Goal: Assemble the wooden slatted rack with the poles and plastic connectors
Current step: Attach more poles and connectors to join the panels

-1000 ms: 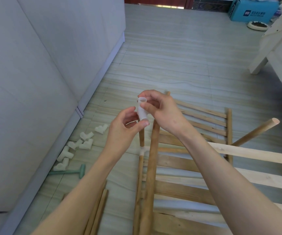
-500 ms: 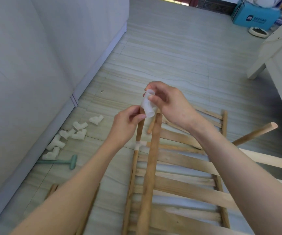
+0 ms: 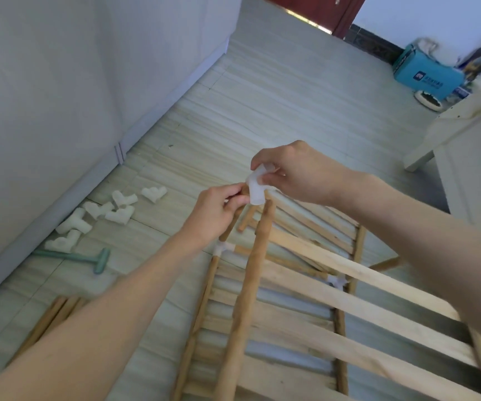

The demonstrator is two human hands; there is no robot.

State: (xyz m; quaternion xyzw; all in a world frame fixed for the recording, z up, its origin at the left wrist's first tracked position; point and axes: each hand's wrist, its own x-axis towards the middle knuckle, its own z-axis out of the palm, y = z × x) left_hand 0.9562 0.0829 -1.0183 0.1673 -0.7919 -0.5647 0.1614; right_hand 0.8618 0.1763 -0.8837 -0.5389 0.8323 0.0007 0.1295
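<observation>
Your right hand pinches the white connector over the pole; left hand pinches its side; come in crooked and it may jam or slip.

Both forearms reach forward, hands nearly meeting — left hand pinching with curled fingers, right hand curled from above, also pinching.

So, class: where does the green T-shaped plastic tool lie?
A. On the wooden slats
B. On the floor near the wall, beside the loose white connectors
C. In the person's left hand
B: the green T-shaped plastic tool lies on the floor beside the loose white plastic connectors, untouched by either hand.
</observation>
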